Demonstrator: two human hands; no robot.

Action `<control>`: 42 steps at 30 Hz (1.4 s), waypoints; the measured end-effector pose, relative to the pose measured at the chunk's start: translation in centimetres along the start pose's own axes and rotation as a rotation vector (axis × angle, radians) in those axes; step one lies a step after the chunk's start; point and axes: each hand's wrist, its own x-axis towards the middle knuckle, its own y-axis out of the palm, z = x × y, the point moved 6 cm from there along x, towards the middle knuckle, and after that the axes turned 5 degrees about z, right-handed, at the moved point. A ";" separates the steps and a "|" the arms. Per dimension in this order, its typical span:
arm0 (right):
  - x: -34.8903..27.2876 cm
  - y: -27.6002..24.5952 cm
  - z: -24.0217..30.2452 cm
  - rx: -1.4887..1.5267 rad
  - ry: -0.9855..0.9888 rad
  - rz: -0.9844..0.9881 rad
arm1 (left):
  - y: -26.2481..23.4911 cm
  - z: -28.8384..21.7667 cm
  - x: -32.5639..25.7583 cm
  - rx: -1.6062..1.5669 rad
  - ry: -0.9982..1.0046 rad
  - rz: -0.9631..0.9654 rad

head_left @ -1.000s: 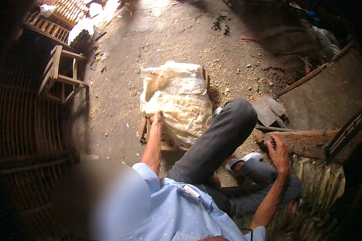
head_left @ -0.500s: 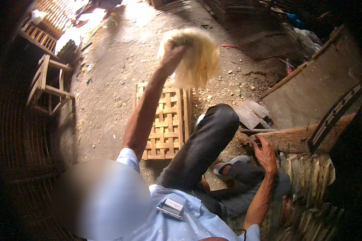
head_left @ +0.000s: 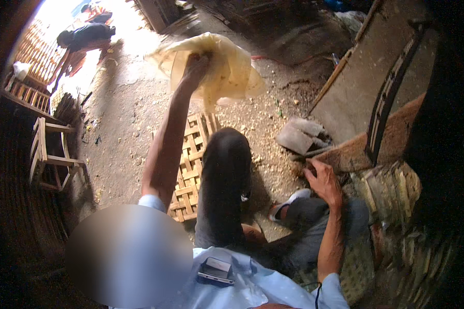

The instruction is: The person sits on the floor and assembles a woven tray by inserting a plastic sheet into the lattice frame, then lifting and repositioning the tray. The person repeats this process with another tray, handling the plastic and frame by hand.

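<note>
My left hand is stretched far forward, its fingers closed on a thin, pale yellow sheet, cloth or plastic, which billows out around it. Under that arm lies a woven bamboo panel in a frame, partly covered by my arm and raised knee. On the right, my right hand hangs above my bent leg with its fingers loosely curved and apart. Nothing shows in it. Close to its fingertips are a brown wooden board and a grey dustpan-like sheet piece.
Pale chips litter the dirt floor. At left stands a wooden stool frame. A large flat panel leans at right, near bundled split bamboo. In the bright far left a person in dark clothing bends over, with another beyond.
The sheet in my left hand has swung left and spread wider. My knee has shifted left over the bamboo panel. My view has turned, bringing people at far left into sight.
</note>
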 end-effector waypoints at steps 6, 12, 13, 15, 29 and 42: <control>-0.5 0.3 -1.1 0.061 0.024 -0.052 | 2.4 1.3 1.6 0.163 -0.002 0.137; 2.1 -1.6 3.0 0.144 -0.151 -0.243 | 8.7 -4.1 -2.9 0.082 -0.036 0.231; 3.6 -2.0 5.5 0.196 -0.168 -0.271 | 9.0 -4.5 -3.5 0.080 -0.011 0.341; 5.8 -3.6 10.8 0.145 -0.433 -0.499 | 11.7 -6.7 -6.7 0.008 -0.117 0.363; 15.8 -10.3 12.2 -0.094 -0.311 -0.854 | 2.7 -3.7 -8.5 0.172 -0.042 -0.218; 15.5 -11.2 11.6 -0.044 -0.349 -0.771 | 3.5 -3.4 -7.2 0.062 -0.014 -0.118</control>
